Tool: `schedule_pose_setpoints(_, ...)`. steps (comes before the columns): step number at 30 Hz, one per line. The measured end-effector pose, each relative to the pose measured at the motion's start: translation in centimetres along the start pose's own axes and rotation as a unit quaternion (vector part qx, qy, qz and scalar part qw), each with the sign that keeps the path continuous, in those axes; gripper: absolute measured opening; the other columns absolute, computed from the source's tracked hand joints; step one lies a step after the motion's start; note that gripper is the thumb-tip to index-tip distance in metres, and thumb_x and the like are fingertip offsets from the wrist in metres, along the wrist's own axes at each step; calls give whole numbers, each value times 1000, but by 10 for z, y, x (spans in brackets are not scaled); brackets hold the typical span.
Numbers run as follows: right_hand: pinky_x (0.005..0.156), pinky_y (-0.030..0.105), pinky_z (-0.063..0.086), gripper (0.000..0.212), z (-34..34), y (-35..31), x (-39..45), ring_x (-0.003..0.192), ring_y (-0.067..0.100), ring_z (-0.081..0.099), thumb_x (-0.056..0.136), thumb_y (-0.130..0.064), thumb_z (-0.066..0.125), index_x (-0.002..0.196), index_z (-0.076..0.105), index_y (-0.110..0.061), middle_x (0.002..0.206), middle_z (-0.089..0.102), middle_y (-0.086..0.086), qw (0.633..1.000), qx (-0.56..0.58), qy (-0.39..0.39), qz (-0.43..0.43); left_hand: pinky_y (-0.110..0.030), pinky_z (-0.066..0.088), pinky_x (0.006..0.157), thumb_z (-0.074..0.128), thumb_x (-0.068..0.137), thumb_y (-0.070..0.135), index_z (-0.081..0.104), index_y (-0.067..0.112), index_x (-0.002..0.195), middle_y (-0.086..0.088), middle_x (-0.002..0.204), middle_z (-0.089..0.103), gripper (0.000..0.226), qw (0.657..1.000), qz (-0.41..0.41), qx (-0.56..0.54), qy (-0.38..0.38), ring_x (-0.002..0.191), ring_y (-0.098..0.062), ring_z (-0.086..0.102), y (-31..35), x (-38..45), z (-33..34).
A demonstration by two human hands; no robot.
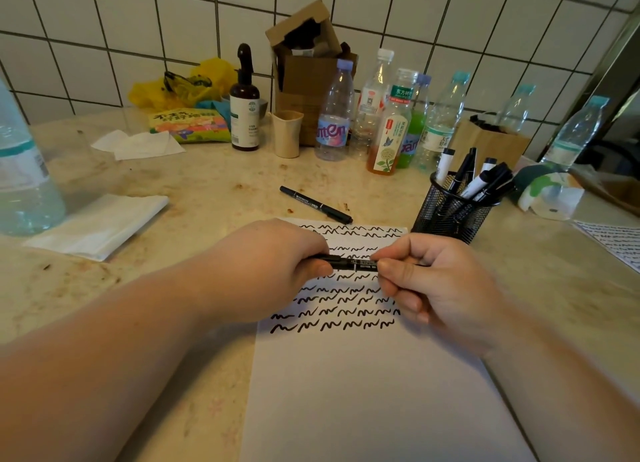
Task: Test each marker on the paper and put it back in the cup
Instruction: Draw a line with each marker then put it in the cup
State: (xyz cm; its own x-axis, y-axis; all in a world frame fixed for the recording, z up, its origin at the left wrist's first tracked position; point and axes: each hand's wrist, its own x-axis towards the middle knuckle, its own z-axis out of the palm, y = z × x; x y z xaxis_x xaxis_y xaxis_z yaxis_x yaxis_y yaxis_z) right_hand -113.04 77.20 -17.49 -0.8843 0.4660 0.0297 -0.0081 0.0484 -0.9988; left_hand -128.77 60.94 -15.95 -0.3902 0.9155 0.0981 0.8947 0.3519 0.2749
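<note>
A bottle [335,115] by the tiled wall reads "amen" or similar, partly hidden; a tea bottle [391,125] carries Chinese print too small to read; the paper [363,375] lies on a mottled beige bench [194,184] with rows of black squiggles across its top half; both hands hold one black marker [349,262] level just above the squiggles; the left hand [277,264] has its grip curled round one end; the right hand [426,281] pinches the other; a second marker [316,204] lies on the bench beyond the paper; the mesh cup [450,212] of markers stands right of it.

Both forearms are bare to each hand, with no sleeves, rings or watch showing.
</note>
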Motion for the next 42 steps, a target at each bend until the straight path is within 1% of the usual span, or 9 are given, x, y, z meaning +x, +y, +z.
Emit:
schedule_pose_setpoints(7,39,25,38,9,-1,-6,-4,46,18,47,87,-7,67,94,73,-6,68,62,17,999,22,-37,-16,-22,44,61,49,98,44,65,36,101,10,79,63,18,995,7,-99,-2,73,-6,57,-6,1,1)
schedule_pose_setpoints(11,49,29,47,22,-3,-15,-9,58,24,60,86,-13,64,103,77,-7,76,69,19,992,104,-47,-62,-30,47,60,47,98,48,62,41,94,2,79,67,17,983,11,-184,-8,60,-7,54,-7,1,2)
schedule_pose_setpoints(15,57,27,50,21,-10,-29,-7,61,18,59,89,-20,59,94,78,-11,68,68,8,983,73,138,-99,-21,51,68,45,96,54,54,50,115,11,85,69,21,984,4,-176,-9,71,1,61,-3,-1,3)
schedule_pose_setpoints(18,64,31,53,17,-31,-48,-5,67,16,63,99,-19,57,98,73,-17,72,71,2,937,-17,308,-161,-28,55,76,47,95,56,54,47,123,13,88,68,30,989,-2,-148,5,79,-4,64,-7,-3,-1)
schedule_pose_setpoints(21,66,28,57,17,-45,-62,-2,69,11,67,101,-20,55,98,70,-28,76,74,-1,901,-124,360,-210,-28,55,74,46,94,58,55,47,123,14,86,68,32,990,1,-141,3,76,-5,64,-8,-6,-3)
schedule_pose_setpoints(27,73,39,60,16,-54,-75,12,68,12,68,99,-33,58,100,72,-27,73,72,-6,862,-304,381,-139,-31,53,68,48,94,59,57,48,114,13,83,68,24,991,-2,-137,-1,71,-8,63,-9,-5,-1)
schedule_pose_setpoints(32,73,45,62,10,-49,-90,24,61,16,67,98,-30,60,101,69,-25,72,73,-1,873,-341,340,-79,-30,52,66,47,94,58,57,49,113,14,82,67,24,993,2,-117,-7,68,-7,61,-10,-5,-1)
schedule_pose_setpoints(36,61,34,59,29,-47,-92,31,54,9,66,97,-32,62,125,58,-28,74,75,-1,879,-317,341,-104,-21,44,57,47,95,57,57,47,115,14,81,66,24,995,11,-100,-5,65,-5,58,-10,-5,0)
schedule_pose_setpoints(42,52,22,50,10,-19,-79,38,56,8,62,98,-30,60,108,63,-30,77,70,-4,878,-343,293,-161,-24,48,59,47,95,58,56,49,114,15,79,66,23,995,10,-100,-15,67,-6,61,-12,-1,5)
